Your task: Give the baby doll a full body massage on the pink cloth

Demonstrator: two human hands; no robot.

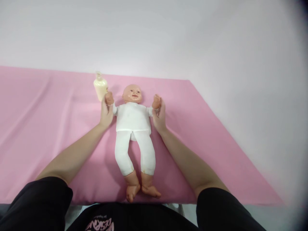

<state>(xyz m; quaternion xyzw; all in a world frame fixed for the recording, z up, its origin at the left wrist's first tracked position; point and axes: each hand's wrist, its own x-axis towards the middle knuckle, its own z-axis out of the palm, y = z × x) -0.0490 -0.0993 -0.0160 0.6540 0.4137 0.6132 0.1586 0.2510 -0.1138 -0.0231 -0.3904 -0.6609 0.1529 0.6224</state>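
A baby doll [133,118] with a white cloth body and bare plastic head, hands and feet lies on its back, its feet toward me. My left hand [106,113] is closed around the doll's arm on the left side, near its plastic hand. On the other side, my right hand [159,116] grips the doll's other arm by the wrist. Both doll arms are spread out and raised beside its head. Just beyond my left hand stands a pump bottle [100,87] of pale yellow liquid; its lower part is partly hidden by the doll's hand.
A pink sheet [192,128] covers the table, with soft creases on the left. Its far edge meets a white wall [144,38], and its right edge runs diagonally toward me. My body is close against the near edge.
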